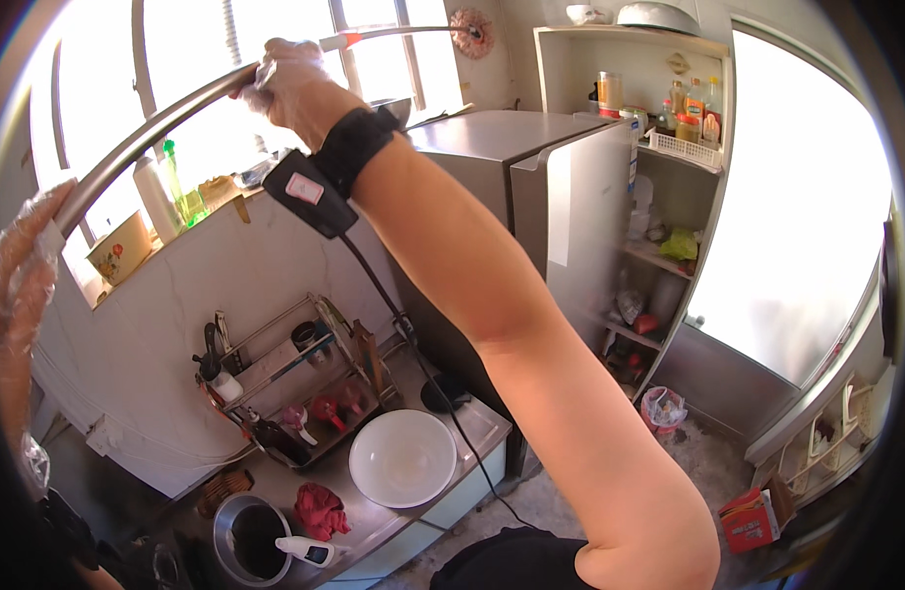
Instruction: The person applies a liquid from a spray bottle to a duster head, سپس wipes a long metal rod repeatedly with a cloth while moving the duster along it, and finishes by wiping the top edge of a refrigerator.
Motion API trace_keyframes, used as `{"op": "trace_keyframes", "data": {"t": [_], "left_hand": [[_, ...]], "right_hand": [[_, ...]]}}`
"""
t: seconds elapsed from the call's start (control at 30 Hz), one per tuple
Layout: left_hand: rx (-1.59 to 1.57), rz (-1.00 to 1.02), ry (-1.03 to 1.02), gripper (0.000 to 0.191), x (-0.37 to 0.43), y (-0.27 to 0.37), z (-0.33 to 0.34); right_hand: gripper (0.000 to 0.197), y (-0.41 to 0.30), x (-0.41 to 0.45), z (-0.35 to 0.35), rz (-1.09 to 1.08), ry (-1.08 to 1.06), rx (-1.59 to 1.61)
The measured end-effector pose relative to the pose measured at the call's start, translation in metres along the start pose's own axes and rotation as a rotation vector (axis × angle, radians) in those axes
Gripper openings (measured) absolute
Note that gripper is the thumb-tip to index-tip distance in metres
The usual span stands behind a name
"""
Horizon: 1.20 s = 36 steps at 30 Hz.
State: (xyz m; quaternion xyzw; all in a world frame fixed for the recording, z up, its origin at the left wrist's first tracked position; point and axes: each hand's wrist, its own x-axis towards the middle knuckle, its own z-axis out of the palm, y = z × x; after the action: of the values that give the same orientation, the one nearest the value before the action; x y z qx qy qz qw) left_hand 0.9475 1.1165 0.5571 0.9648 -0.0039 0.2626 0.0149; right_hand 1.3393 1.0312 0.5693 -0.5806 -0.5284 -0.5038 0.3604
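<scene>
My right hand (294,81), in a clear plastic glove, grips a long metal pole (150,129) in front of the bright window. The pole's thin far end carries a round, pinkish, shaggy brush head (472,33), seen against the wall by the window. At the left edge my left hand (24,258), also in a clear glove, closes around the pole's near end. A black wrist strap with a box (312,192) sits on my right wrist, and a black cable hangs from it.
Below are a white basin (402,459), a red cloth (321,510), a metal pot (253,542) and a dish rack (305,383). A floral planter (119,247) and bottles stand on the sill. A refrigerator (497,136) stands beside shelves (629,40). A bin (663,413) sits on the floor.
</scene>
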Motion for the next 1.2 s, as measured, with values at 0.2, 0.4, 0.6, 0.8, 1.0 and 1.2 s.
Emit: {"op": "trace_keyframes", "data": {"t": [0.2,0.4,0.6,0.8,1.0,1.2], "left_hand": [[0.025,0.033,-0.025,0.04,0.024,0.008,0.009],[0.024,-0.025,-0.047,0.04,0.006,0.007,0.009],[0.007,-0.067,-0.061,0.039,-0.016,0.007,0.01],[-0.009,-0.117,-0.065,0.039,-0.041,-0.013,0.025],[-0.023,-0.116,-0.049,0.039,-0.063,-0.016,0.031],[-0.049,-0.165,-0.035,0.038,-0.103,-0.037,0.029]], "right_hand": [[0.022,0.003,0.035,-0.013,-0.043,-0.21,-0.736],[0.025,-0.014,0.048,-0.015,0.132,-0.299,-0.599],[0.025,-0.001,0.009,-0.037,0.136,-0.35,-0.561],[0.017,-0.063,-0.023,-0.026,0.292,-0.474,-0.492],[0.032,-0.084,-0.064,-0.026,0.157,-0.434,-0.553],[0.06,-0.083,-0.103,-0.026,0.283,-0.313,-0.403]]}}
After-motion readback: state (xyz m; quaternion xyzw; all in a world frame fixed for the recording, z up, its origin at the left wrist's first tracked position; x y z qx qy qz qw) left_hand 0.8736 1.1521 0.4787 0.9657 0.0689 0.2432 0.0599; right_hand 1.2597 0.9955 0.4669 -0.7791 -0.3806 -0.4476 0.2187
